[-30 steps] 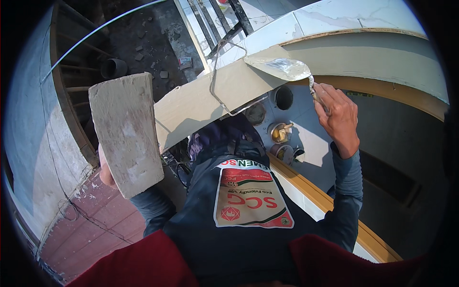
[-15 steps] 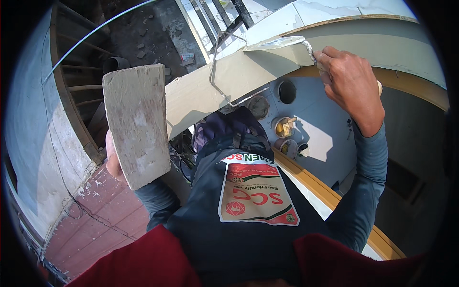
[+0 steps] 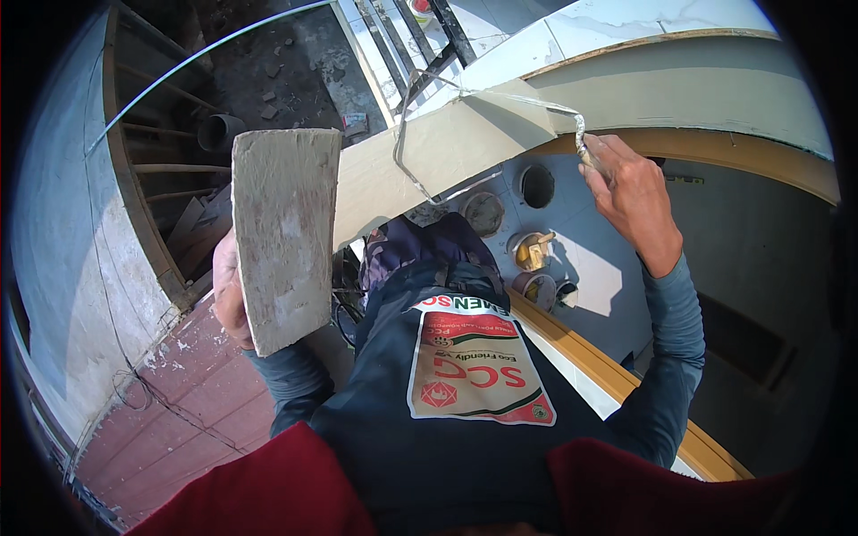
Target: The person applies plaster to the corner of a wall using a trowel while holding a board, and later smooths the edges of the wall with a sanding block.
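Observation:
My left hand (image 3: 231, 295) grips a flat wooden plasterer's hawk (image 3: 284, 237) from behind, with its pale, smeared face towards me. Its handle and most of my fingers are hidden behind the board. In my right hand (image 3: 633, 196) is a plastering trowel (image 3: 579, 123), closed around the handle. The trowel's thin blade appears nearly edge-on and lies along the top of a smooth cream-plastered beam (image 3: 447, 143). Whether the blade touches the plaster, I cannot tell.
A bent metal rod (image 3: 399, 147) loops over the beam in front of me. Below, on the tiled floor, stand several buckets (image 3: 537, 187). A yellow-brown edge (image 3: 608, 366) runs at my right, and a red tiled roof (image 3: 179, 393) lies at left. Dark metal bars (image 3: 407, 36) are ahead.
My left hand has shifted the hawk to the right. My right hand has moved left and slightly down, and the trowel blade has turned from showing its face to nearly edge-on.

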